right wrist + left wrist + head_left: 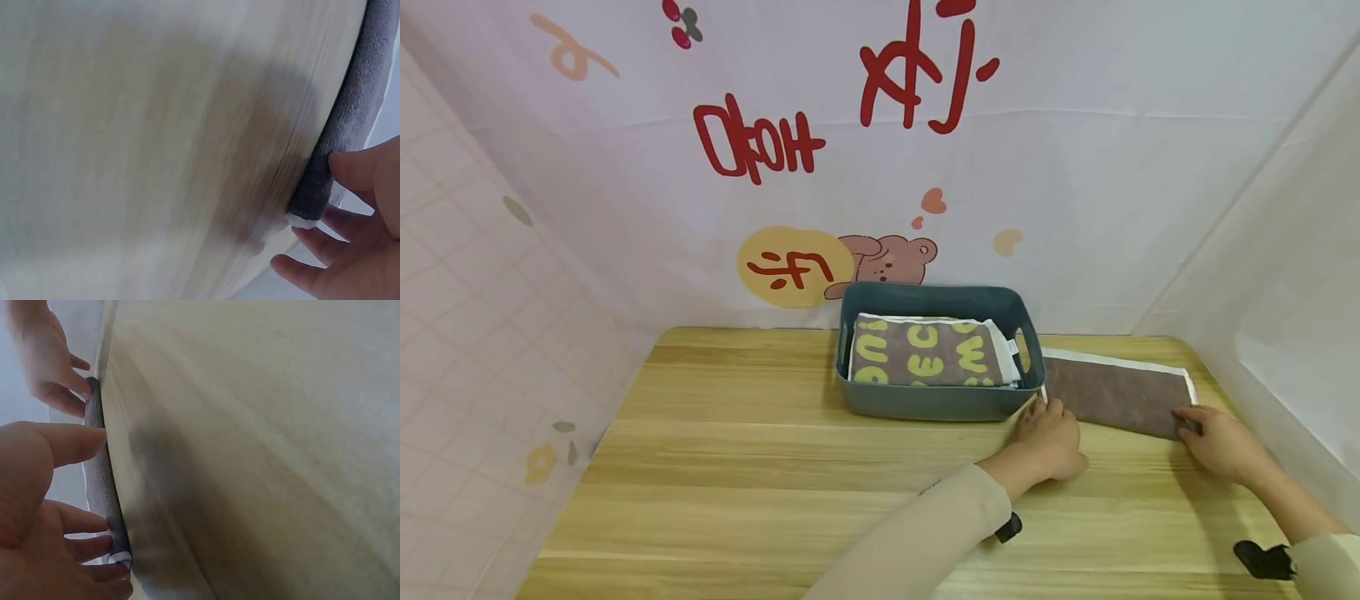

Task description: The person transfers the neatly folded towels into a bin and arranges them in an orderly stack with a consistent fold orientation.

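A brown towel [1112, 392] with a white border lies folded into a long strip on the table, right of the blue-grey basket. At its left end is my left hand [1047, 439], near the basket's front right corner. In the left wrist view, the fingers [87, 547] of that hand touch the towel's edge while the thumb stands apart from them. My right hand [1219, 442] pinches the towel's right front corner. The right wrist view shows its thumb [353, 169] on the thick folded edge [340, 134] and the other fingers at the end with the white trim.
The basket [925, 404] stands at the table's back edge, with a brown towel [940, 354] with yellow lettering folded inside. Behind the wooden table [737, 483] hangs a white printed cloth [1075, 150]. More pale cloth runs along both sides.
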A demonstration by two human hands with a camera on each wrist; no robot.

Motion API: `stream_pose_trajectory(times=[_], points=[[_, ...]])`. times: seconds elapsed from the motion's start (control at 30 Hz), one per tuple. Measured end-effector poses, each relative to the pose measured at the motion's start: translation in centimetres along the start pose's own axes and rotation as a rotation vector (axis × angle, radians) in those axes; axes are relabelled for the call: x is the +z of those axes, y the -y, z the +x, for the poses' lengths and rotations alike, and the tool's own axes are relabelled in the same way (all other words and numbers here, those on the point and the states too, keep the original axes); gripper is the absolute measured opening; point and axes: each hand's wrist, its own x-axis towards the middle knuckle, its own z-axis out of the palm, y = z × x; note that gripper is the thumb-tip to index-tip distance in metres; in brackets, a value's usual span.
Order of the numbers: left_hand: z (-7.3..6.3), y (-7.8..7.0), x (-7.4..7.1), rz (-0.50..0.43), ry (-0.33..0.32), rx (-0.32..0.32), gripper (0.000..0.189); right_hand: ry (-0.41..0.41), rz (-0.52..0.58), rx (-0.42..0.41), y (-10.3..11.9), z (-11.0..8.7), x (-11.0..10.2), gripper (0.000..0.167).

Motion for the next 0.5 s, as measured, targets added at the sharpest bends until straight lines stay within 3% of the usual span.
stream_pose_trajectory(times=[0.4,0.5], points=[[-0.5,-0.4,-0.3,0.002,0.044,0.015,0.054,-0.043,-0.009,-0.045,0.0,-1.4,0.2,0.024],[-0.7,-0.4,-0.5,-0.015,0.060,0.025,0.042,-0.038,-0.007,-0.056,0.0,-1.6,0.2,0.024]])
